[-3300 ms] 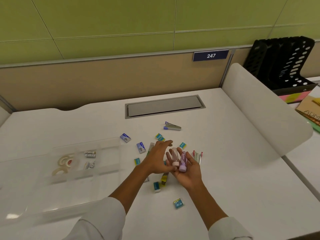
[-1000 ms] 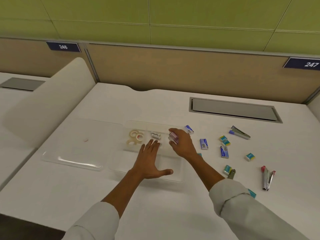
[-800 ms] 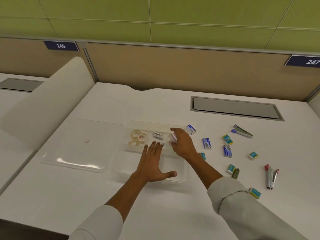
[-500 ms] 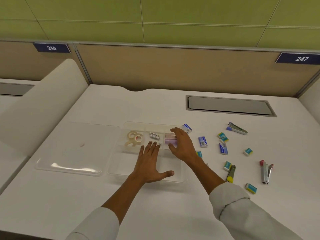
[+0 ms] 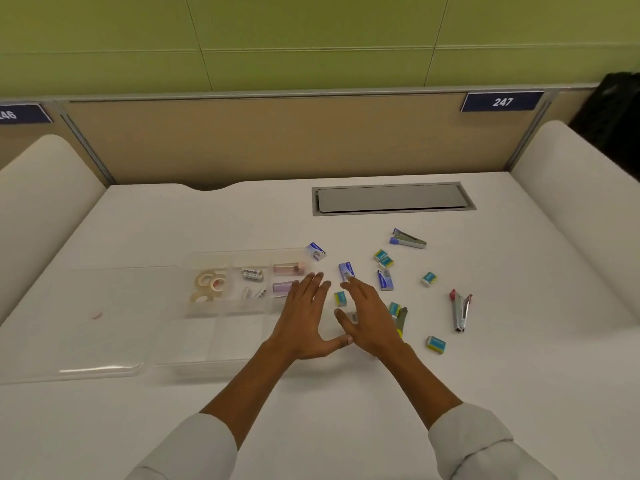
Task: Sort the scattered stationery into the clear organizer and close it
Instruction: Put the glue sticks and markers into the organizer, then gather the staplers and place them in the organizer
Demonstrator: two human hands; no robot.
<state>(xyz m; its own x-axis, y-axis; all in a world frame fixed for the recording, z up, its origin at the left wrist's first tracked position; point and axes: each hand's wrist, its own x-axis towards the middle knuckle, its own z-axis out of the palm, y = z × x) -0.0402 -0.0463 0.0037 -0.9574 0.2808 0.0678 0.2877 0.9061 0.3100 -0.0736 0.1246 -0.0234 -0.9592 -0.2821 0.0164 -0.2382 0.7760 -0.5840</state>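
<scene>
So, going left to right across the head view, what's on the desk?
Open lid → tape rolls → pink tube → left hand → right hand → red-tipped stapler.

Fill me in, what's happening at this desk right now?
A person is sorting stationery into a clear organizer whose lid lies open. Tape rolls and two glue sticks are inside. Both hands are empty: the left hand at the organizer's edge, the right hand over staple boxes and staplers scattered on the desk.
</scene>
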